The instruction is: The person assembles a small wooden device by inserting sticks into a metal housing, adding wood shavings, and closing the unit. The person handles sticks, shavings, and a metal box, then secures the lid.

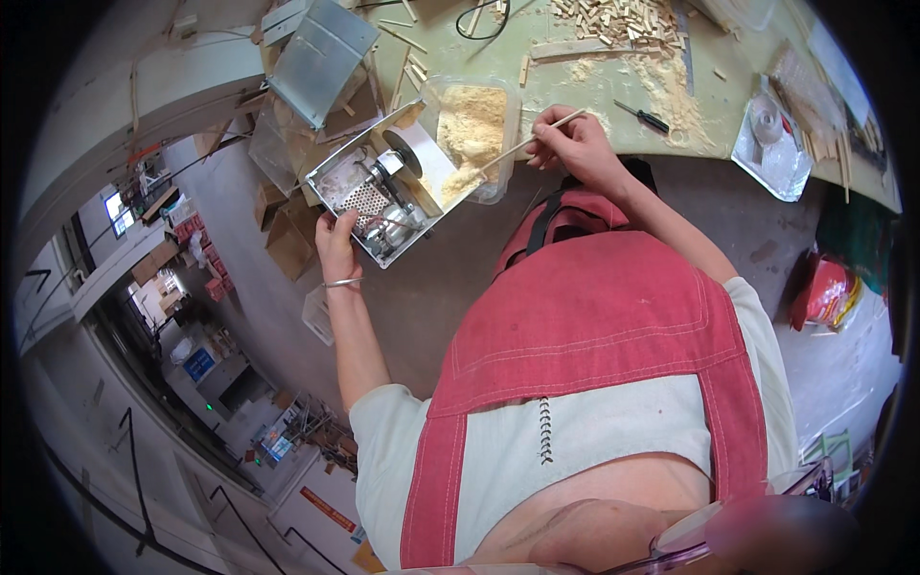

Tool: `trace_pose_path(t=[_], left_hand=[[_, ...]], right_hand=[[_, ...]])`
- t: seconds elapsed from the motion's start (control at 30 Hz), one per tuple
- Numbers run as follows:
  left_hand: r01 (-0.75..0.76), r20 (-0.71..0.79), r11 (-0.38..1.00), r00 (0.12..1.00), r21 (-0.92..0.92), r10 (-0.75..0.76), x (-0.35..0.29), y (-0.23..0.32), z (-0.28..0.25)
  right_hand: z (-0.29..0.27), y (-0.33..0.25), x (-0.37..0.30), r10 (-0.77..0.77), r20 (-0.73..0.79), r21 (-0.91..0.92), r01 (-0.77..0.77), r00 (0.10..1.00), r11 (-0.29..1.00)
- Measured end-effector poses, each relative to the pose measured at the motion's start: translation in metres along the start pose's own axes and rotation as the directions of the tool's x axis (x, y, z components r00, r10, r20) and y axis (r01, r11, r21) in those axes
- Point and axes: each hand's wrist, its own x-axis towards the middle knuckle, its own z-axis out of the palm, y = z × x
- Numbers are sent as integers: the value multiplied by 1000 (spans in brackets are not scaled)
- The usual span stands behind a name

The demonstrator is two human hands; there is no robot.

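My left hand (pixel 336 246) grips the near left corner of an open metal machine housing (pixel 333 200), tilted at the table's edge. Inside it are a dark round disc (pixel 402 151), a perforated metal plate (pixel 364 204) and wires. Between the closed fingers of my right hand (pixel 577 147) is a thin wooden stick (pixel 513 153). Its lower end reaches the pale sawdust (pixel 462 183) at the housing's right side. Partly under that side stands a clear plastic tub (pixel 514 107) holding more sawdust.
On the green table (pixel 594 96) lie a screwdriver (pixel 644 117), a heap of small wooden pieces (pixel 623 21) and scattered sawdust. A grey metal cover (pixel 324 59) leans behind the housing. A silvery tray (pixel 771 144) overhangs the right edge. Cardboard boxes (pixel 289 244) stand below, left.
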Motion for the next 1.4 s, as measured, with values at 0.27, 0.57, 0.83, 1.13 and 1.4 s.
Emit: trace_pose_path(t=[0.27,0.57,0.83,1.13,1.4], left_hand=[[3,-5,998,1000,-63,-4,-3,0,-2],[35,23,991,999,-130,-32,-9,-3,-5],[43,39,985,999,-165,-37,-9,-1,-2],[164,64,932,986,-322,-152,-14,-11,-10],[195,24,903,979,-383,-202,-21,-9,-2]], right_hand=[[25,-1,9,-21,80,172,7,997,985],[9,-8,12,64,171,112,-84,983,990],[22,-10,21,-63,42,187,54,997,981],[8,-11,23,29,93,213,-48,995,976],[4,12,27,131,24,335,-131,991,933]])
